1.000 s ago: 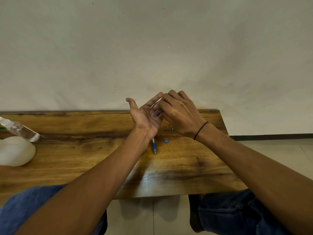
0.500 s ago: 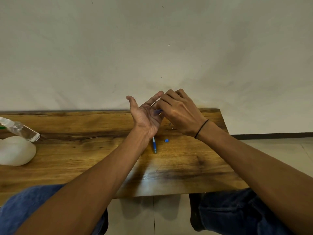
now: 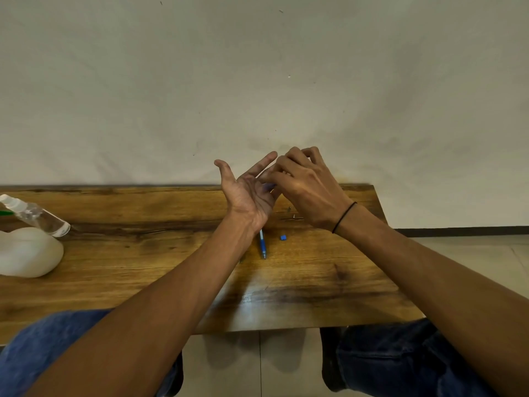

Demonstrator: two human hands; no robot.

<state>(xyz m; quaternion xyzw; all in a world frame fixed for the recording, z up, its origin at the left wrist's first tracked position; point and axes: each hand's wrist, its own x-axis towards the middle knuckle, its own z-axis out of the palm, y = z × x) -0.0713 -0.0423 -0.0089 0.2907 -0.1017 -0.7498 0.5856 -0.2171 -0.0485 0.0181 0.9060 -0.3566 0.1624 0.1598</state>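
Observation:
My left hand [image 3: 246,193] is raised above the wooden table [image 3: 143,253], palm open and fingers straight. My right hand [image 3: 306,190] is beside it with curled fingers, pinching a small blue piece [image 3: 269,186] against the left palm; most of that piece is hidden. On the table below lie a blue and white pen part [image 3: 262,245], a tiny blue piece [image 3: 283,237] and some small metal bits [image 3: 294,216].
A clear spray bottle [image 3: 37,216] lies at the table's far left, resting on a white rounded object [image 3: 25,252]. A plain wall stands right behind the table. The table's right end is near my right wrist; my knees in jeans are below the front edge.
Both hands have risen slightly and stay together. The right hand's fingers have shifted a little at the left palm. The parts on the table have not moved.

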